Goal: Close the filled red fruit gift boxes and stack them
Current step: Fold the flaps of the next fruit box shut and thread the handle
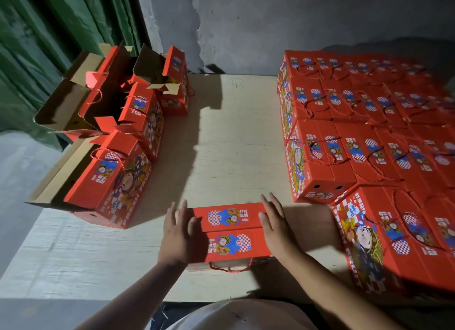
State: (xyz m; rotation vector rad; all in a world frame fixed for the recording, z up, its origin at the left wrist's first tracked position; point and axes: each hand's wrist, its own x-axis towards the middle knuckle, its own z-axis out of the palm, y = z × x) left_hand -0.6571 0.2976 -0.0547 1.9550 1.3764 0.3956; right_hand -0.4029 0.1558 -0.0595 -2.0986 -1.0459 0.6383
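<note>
A closed red fruit gift box [230, 231] stands on the pale board [221, 145] in front of me, its two top flaps meeting and a red cord handle hanging at its near side. My left hand [176, 233] presses flat against the box's left end with straight fingers. My right hand [277, 227] lies flat on the right end of the top. Several closed red boxes form a stack [369, 137] on the right. On the left stand several red boxes with open flaps [128, 113].
A green curtain [49, 46] hangs behind the open boxes at the far left. A grey wall [270, 21] runs along the back. The board's near edge lies just in front of my body, with floor to the left.
</note>
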